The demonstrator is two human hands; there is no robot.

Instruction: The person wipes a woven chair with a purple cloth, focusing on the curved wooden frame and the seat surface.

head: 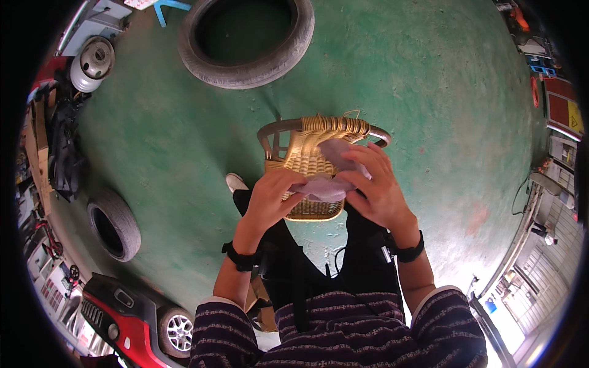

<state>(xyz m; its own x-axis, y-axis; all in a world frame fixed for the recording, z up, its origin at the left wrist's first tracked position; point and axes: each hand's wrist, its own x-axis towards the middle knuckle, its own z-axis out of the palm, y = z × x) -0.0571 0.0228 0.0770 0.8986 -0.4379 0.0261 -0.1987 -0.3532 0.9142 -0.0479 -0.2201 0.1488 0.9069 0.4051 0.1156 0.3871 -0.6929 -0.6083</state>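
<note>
A pale lilac cloth [325, 187] is stretched between my two hands, in front of my body. My left hand [272, 195] pinches its left end between thumb and fingers. At the other side my right hand [373, 186] grips the cloth, with some fingers raised, and a loose greyish part of it hangs beyond them. Beneath the hands stands a wicker chair [299, 156] with a bound, curved top rail. The cloth and hands hide part of its seat and back.
A large tyre [239, 76] lies on the green floor [414, 115] beyond the chair. A smaller tyre [126, 230] rests at left, near a red and black car [138, 317]. Stacked wheel rims [94, 62] stand at far left. Equipment lines the right wall.
</note>
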